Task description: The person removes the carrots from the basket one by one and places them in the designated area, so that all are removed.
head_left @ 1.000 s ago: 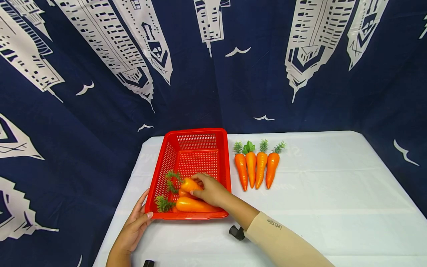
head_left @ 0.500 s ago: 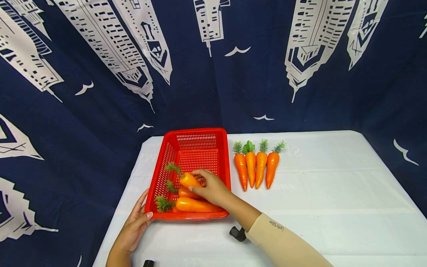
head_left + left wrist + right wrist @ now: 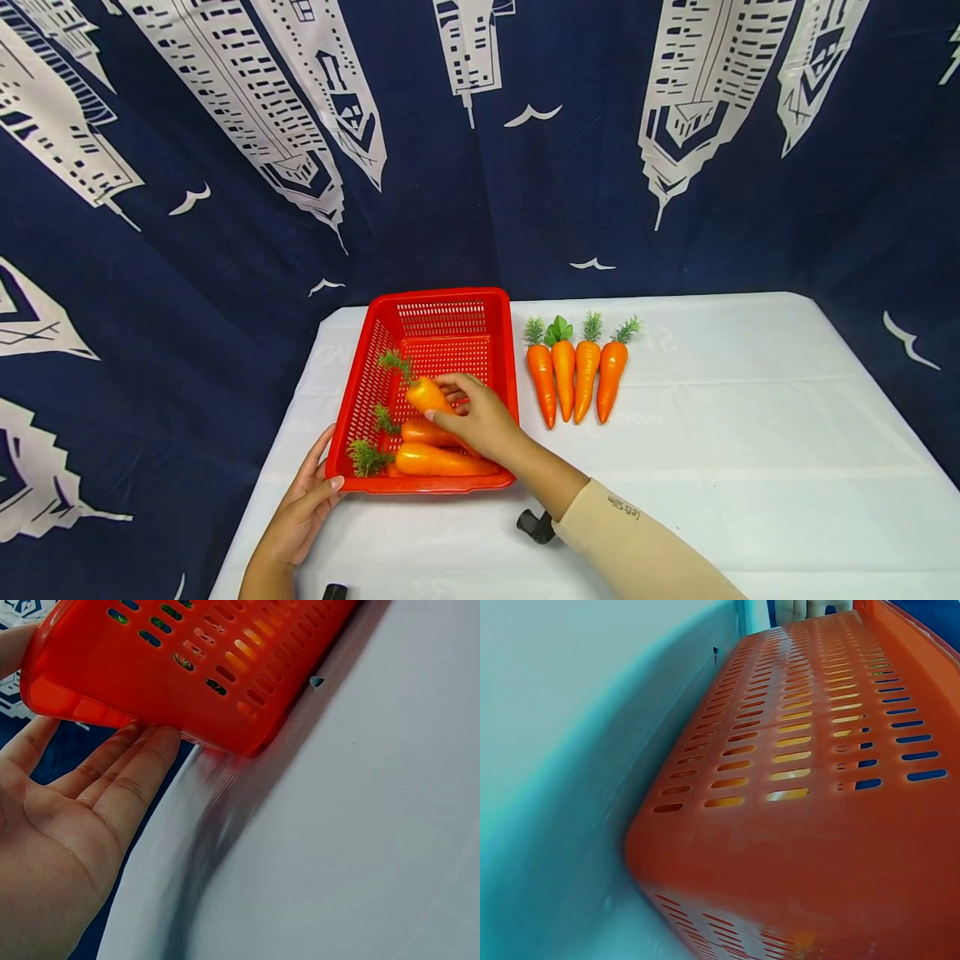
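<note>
In the head view a red plastic basket (image 3: 514, 383) sits on the white-covered table. My right hand (image 3: 480, 417) is inside it, pinching an orange carrot (image 3: 426, 395) with a green top near its thick end; the hand hides its tip. Below that carrot lie other carrots, one beside the middle (image 3: 427, 432) and one along the front wall (image 3: 442, 460), both with leafy tops to the left. My left hand (image 3: 303, 504) grips the front left corner of the basket, thumb on the rim. In the left wrist view its fingers (image 3: 139, 769) press against the basket's outside.
Several carrots (image 3: 587, 383) lie side by side on the table, right of the basket, green tops away from me. A black object (image 3: 535, 526) lies near my right forearm, another black piece (image 3: 334, 592) at the bottom edge. A dark blue printed cloth (image 3: 570, 208) hangs behind the table.
My right hand has moved slightly up and away from me with the carrot, which now lies apart from the carrots at the front. The left hand and the basket have stayed in place.
</note>
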Demonstrator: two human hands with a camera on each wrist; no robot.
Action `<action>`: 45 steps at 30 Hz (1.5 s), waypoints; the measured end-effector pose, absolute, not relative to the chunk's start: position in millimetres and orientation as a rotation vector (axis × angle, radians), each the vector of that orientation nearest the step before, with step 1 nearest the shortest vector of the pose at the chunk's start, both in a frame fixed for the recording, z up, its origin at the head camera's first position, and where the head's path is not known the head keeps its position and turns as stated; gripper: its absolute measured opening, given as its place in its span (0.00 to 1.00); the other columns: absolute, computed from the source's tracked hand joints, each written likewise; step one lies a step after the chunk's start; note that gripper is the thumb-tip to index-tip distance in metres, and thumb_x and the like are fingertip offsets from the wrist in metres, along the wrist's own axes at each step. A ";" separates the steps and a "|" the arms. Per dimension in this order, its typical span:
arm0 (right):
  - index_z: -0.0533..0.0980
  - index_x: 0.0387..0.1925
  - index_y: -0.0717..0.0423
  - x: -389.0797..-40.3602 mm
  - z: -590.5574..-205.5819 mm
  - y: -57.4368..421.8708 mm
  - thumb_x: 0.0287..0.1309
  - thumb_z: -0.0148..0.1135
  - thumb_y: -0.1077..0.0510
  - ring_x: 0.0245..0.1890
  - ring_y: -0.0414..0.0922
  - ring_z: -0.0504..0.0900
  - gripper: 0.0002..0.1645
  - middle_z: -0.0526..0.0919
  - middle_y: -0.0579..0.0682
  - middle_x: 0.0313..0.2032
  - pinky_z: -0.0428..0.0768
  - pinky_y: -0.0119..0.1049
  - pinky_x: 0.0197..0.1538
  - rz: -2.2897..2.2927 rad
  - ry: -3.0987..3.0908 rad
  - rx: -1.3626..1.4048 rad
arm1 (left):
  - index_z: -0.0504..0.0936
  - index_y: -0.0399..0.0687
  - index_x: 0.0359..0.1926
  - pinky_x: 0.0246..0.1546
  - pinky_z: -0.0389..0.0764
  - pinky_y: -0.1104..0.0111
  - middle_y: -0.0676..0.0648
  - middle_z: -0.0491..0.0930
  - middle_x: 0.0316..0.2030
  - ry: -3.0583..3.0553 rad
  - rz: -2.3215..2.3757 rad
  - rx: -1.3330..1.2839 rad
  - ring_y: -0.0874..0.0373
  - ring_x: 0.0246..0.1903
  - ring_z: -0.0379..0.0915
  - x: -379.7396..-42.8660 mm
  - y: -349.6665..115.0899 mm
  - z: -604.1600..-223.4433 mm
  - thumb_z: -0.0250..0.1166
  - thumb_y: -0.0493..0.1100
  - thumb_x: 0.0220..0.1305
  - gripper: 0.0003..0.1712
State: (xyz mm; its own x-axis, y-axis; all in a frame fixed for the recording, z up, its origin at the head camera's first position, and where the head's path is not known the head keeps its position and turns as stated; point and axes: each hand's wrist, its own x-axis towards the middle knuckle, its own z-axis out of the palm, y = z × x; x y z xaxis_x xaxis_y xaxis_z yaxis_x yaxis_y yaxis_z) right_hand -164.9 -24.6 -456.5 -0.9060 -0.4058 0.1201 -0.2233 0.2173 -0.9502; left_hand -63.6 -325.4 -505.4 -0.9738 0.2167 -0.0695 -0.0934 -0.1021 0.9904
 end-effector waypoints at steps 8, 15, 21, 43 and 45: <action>0.76 0.61 0.42 -166.0 -456.1 -22.0 0.60 0.71 0.50 0.54 0.44 0.79 0.27 0.81 0.46 0.53 0.81 0.37 0.52 -1.890 2.304 -0.612 | 0.38 0.60 0.82 0.60 0.76 0.75 0.50 0.57 0.75 1.945 2.187 0.132 0.69 0.64 0.72 -63.3 -326.1 -506.4 0.49 0.34 0.76 0.43; 0.75 0.61 0.45 -166.2 -456.2 -20.7 0.60 0.71 0.53 0.53 0.45 0.78 0.27 0.80 0.48 0.54 0.81 0.32 0.50 -1.999 2.282 -0.580 | 0.40 0.63 0.82 0.60 0.75 0.75 0.50 0.57 0.75 1.936 2.192 0.140 0.68 0.64 0.72 -64.0 -326.2 -506.5 0.48 0.34 0.76 0.43; 0.74 0.62 0.51 -165.5 -455.1 -21.1 0.60 0.71 0.59 0.53 0.46 0.77 0.29 0.79 0.52 0.54 0.82 0.36 0.51 -2.098 2.249 -0.539 | 0.40 0.63 0.82 0.60 0.76 0.75 0.52 0.59 0.73 1.949 2.188 0.126 0.68 0.63 0.73 -63.5 -326.5 -506.7 0.49 0.34 0.76 0.43; 0.72 0.64 0.54 -162.4 -447.5 -10.2 0.62 0.69 0.60 0.53 0.46 0.77 0.30 0.77 0.56 0.55 0.80 0.28 0.51 -2.360 2.203 -0.339 | 0.40 0.64 0.82 0.60 0.75 0.74 0.57 0.62 0.72 1.965 2.172 0.124 0.68 0.63 0.72 -63.3 -327.4 -508.9 0.49 0.34 0.76 0.43; 0.72 0.64 0.53 -164.0 -448.9 -7.5 0.62 0.70 0.59 0.52 0.47 0.77 0.30 0.77 0.56 0.55 0.81 0.27 0.50 -2.388 2.188 -0.340 | 0.41 0.64 0.82 0.59 0.76 0.74 0.57 0.61 0.72 1.969 2.170 0.115 0.68 0.63 0.72 -63.4 -327.5 -508.7 0.49 0.34 0.76 0.43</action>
State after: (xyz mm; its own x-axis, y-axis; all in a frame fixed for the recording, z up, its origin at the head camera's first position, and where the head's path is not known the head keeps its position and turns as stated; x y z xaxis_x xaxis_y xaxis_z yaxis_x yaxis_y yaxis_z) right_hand -164.0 -7.5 -448.9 -0.9717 -0.0551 0.2298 -0.2242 -0.0935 -0.9701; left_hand -63.4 -327.5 -508.7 -0.9751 0.2062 -0.0819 -0.1015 -0.0865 0.9911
